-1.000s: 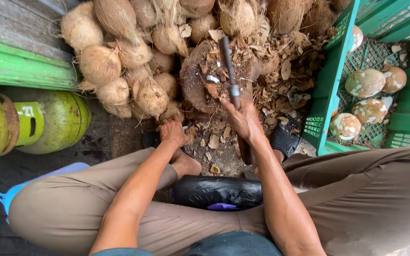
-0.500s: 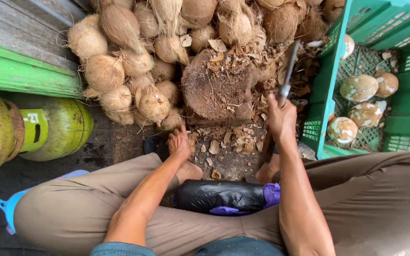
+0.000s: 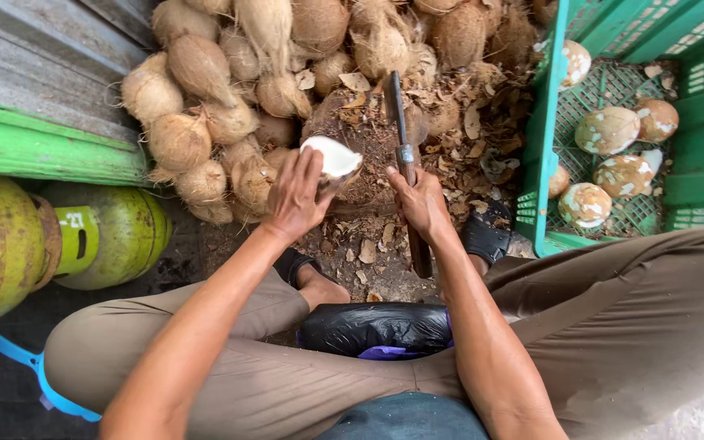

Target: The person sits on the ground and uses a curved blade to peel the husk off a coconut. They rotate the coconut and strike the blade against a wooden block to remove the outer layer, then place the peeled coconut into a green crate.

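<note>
Your left hand [image 3: 297,195] is gripping a peeled coconut [image 3: 332,157] on the stump [image 3: 368,147]; right hand [image 3: 421,202] is clenching the cleaver [image 3: 398,122].

Peeled coconut [image 3: 332,156]: smooth, matt white flesh. Cleaver [image 3: 395,110]: dull dark metal blade. Chopping stump [image 3: 368,147]: rough, fibrous wood. Husked coconuts [image 3: 197,98]: hairy, dry brown fibre. Crate [image 3: 694,130]: glossy green plastic mesh. Gas cylinders [image 3: 116,236]: painted green metal, slightly worn.
</note>
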